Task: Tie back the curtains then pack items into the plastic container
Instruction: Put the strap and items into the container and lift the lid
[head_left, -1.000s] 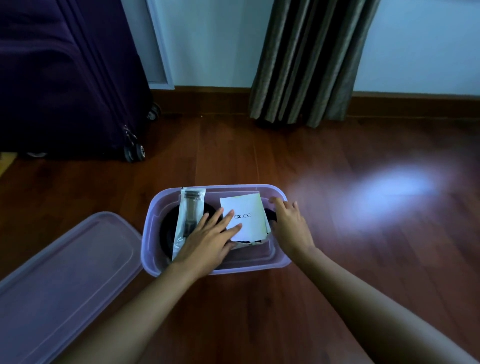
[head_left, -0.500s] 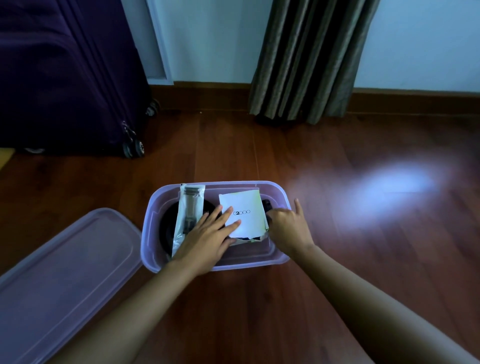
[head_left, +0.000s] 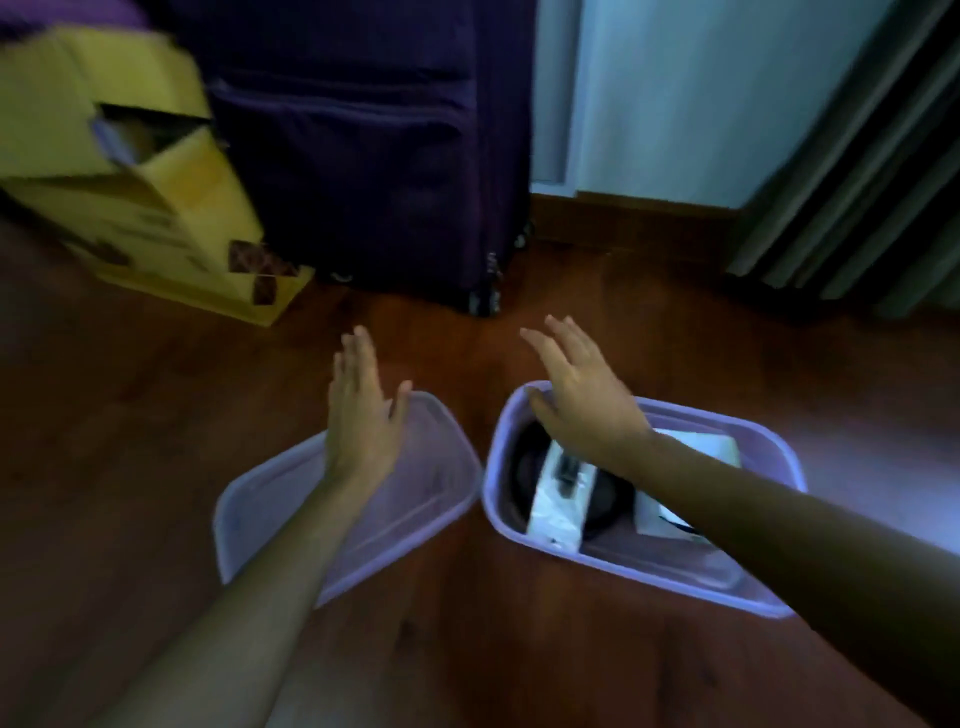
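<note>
Plastic container (head_left: 769, 582) sits on the wood floor, packed, its lid (head_left: 415, 493) just left of it. Both look light, thin and flexible, probably slippery; gripping the lid by 2 opposite rims seems safest. Left hand (head_left: 358, 415) hovers over the lid, right hand (head_left: 582, 395) over the container, fingers straight, holding nothing.

We are in a home bedroom: dark wooden floor (head_left: 156, 415), a purple suitcase (head_left: 374, 156), a cardboard box (head_left: 156, 208) and grey curtains (head_left: 857, 182) beyond our hands.
</note>
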